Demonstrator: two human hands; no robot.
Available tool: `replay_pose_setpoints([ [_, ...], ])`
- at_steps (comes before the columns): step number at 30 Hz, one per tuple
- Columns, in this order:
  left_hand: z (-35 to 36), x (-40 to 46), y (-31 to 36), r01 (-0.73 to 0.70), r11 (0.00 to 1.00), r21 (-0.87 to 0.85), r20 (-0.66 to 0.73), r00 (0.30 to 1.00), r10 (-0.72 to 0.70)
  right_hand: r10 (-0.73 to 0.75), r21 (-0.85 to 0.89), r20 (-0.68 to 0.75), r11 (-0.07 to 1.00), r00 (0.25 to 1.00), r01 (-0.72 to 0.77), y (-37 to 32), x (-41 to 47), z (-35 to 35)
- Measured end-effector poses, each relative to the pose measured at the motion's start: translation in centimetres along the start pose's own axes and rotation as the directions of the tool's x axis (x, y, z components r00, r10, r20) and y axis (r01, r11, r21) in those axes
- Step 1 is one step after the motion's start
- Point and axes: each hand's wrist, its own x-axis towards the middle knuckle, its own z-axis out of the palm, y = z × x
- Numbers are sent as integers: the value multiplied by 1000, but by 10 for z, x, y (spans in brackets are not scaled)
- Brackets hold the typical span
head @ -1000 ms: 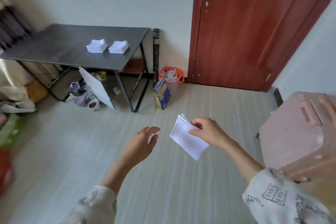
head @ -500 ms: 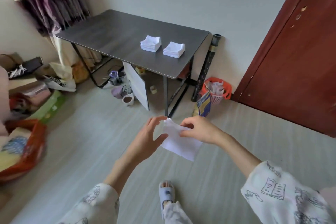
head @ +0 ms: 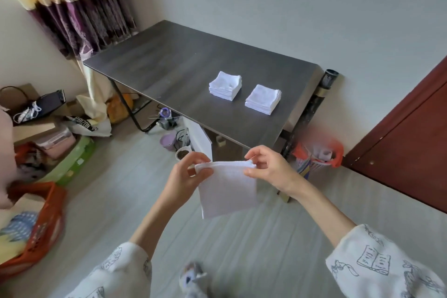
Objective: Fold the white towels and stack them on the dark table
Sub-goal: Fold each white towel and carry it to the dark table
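Black capital lettering, upside down and too distorted to read, printed on a crumpled white plastic bag point(head: 90, 126) on the floor at left; book and plant line drawings printed on the white pyjama sleeves point(head: 377, 266); no other writing legible.

Two neat stacks of folded white square towels on the dark wood-grain rectangular table point(head: 169, 68): left stack point(head: 225, 85) and right stack point(head: 263, 99), set side by side near the table's right end, just apart, several layers each, exact count not clear; a third folded white waffle-textured towel point(head: 227, 187) held in the air in front of the table's near edge, above the pale striped floor point(head: 242, 237), hanging down from its top fold.

Two hands, both on that towel: left hand point(head: 187, 176) pinching the top left corner, thumb and curled fingertips closed on the cloth; right hand point(head: 271, 169) pinching the top right corner, thumb below and forefinger above the folded edge, remaining fingers loosely bent.

One dark red wooden door point(head: 411, 152) at right; one orange plastic basket point(head: 319, 155) by the table leg; one orange-red crate point(head: 46, 225) at lower left; one cream and purple curtain point(head: 79, 2) at upper left; one black tube point(head: 324, 89) upright against the wall.
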Motion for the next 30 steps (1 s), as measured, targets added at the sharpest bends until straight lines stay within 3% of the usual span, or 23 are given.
replay_pose_setpoints([
  [6,-38,110,-27,86,989,-120,34,996,-82,32,140,-138,990,990,-12,-6,106,8],
  [10,-67,186,-47,179,967,-183,71,983,-168,129,235,-170,968,977,-87,-8,180,20],
  [15,-97,264,-60,227,964,-139,236,953,-191,200,235,-216,961,956,-147,-17,245,22],
  [19,-103,315,-66,100,993,68,407,906,-119,181,122,-258,980,949,-154,-25,280,14],
  [25,-71,373,-58,-210,972,104,514,848,128,126,-41,-251,989,960,-141,-35,329,-5],
  [30,-54,415,-51,-174,981,91,488,866,109,108,-7,-241,994,964,-113,-39,362,-32],
])
